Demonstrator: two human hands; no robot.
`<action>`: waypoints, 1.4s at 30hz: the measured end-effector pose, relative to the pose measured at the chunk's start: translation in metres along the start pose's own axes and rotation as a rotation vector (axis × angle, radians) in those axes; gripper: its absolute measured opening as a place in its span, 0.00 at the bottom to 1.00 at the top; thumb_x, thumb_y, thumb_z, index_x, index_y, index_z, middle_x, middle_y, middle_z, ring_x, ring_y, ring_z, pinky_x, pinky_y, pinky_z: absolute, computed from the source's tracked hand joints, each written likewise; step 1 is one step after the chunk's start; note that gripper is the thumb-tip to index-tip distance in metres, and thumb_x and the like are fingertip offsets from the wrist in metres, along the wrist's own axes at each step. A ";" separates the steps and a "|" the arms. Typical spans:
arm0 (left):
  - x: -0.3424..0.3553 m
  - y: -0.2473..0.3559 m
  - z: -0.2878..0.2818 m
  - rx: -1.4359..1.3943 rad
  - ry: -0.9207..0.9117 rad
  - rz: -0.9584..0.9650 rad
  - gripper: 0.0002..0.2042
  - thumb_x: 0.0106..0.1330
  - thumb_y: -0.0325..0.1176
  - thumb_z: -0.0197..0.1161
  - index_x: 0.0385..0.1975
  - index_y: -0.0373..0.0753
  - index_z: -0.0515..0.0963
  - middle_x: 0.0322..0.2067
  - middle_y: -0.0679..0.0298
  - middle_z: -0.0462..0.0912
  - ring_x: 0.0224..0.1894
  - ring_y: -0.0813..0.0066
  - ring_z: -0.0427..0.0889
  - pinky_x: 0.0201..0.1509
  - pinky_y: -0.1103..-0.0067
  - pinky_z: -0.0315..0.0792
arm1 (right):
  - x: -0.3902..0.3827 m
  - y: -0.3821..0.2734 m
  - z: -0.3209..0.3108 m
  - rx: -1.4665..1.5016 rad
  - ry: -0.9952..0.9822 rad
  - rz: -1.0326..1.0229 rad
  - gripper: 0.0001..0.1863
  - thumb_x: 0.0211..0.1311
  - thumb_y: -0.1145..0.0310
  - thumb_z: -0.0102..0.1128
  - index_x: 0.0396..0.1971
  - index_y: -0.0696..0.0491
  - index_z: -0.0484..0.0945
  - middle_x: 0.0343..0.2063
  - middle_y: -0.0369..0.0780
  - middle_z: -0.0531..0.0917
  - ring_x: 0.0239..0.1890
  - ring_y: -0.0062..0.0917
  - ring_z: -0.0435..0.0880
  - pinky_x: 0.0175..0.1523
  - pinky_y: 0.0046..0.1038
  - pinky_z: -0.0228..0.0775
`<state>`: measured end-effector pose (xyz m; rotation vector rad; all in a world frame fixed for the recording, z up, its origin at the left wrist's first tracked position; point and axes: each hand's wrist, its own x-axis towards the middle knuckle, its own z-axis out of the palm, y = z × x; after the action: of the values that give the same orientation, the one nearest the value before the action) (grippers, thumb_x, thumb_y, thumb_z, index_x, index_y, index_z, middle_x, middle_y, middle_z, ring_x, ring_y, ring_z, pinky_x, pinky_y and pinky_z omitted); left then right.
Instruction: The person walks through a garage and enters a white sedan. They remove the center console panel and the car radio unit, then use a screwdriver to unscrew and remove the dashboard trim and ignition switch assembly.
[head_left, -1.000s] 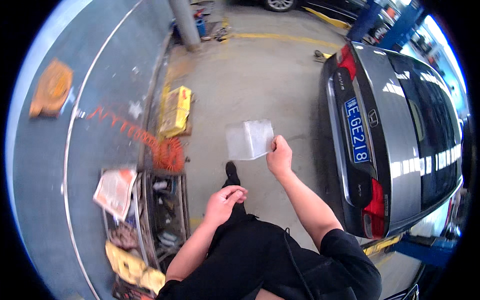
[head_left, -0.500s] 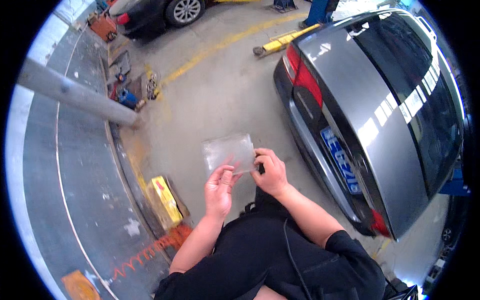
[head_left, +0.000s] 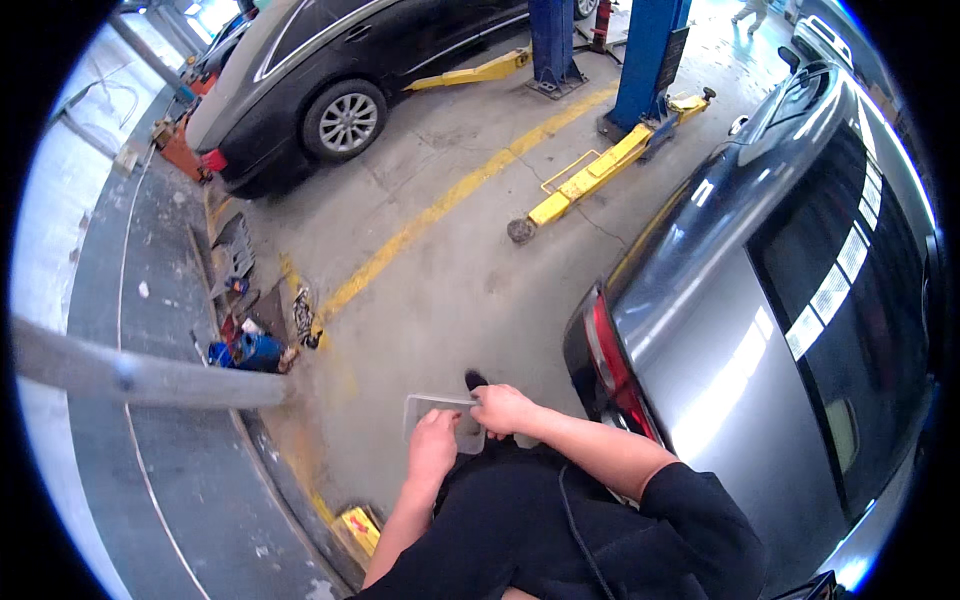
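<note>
A translucent, flat plastic item, like a thin sheet or pouch, is held low at the centre in front of my body. My right hand grips it at its right edge, fingers curled over it. My left hand is on its near left part with fingers bent onto it; some fingertips are hard to make out. A black shoe shows just beyond the item.
A grey car is close on my right. Ahead are a black car, blue lift posts with yellow arms, and a distant person. Left are a pillar, blue containers and a yellow box.
I have moved forward past the wall's orange hose, and more of the garage shows ahead. My left hand has come up onto the plastic item, which has come closer to my body.
</note>
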<state>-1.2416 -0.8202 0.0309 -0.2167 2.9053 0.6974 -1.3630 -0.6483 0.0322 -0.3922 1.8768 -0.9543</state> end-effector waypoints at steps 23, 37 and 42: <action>0.971 -0.087 -0.058 -0.214 -0.161 0.146 0.21 0.72 0.36 0.68 0.63 0.39 0.81 0.74 0.50 0.71 0.75 0.49 0.70 0.79 0.62 0.66 | 0.558 -0.011 -0.618 1.245 0.534 0.259 0.18 0.79 0.70 0.57 0.62 0.60 0.72 0.35 0.46 0.86 0.26 0.30 0.87 0.30 0.33 0.85; 1.333 -0.195 -0.022 0.321 -0.921 -0.500 0.22 0.75 0.48 0.61 0.59 0.40 0.85 0.61 0.47 0.84 0.66 0.47 0.81 0.69 0.57 0.75 | 0.657 -0.034 -1.098 0.857 0.647 0.172 0.22 0.76 0.68 0.59 0.66 0.55 0.78 0.32 0.39 0.87 0.27 0.21 0.87 0.35 0.29 0.84; 1.653 -0.073 0.031 0.490 -0.757 0.047 0.23 0.77 0.50 0.58 0.58 0.40 0.85 0.59 0.46 0.86 0.63 0.46 0.83 0.68 0.57 0.76 | 0.690 0.013 -1.213 1.061 0.992 0.366 0.24 0.73 0.69 0.60 0.66 0.57 0.78 0.29 0.41 0.89 0.24 0.23 0.88 0.30 0.30 0.82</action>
<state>-2.8441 -1.0450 -0.3173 0.1480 2.2446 0.0194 -2.7455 -0.5265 -0.1147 1.2019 1.7776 -1.8709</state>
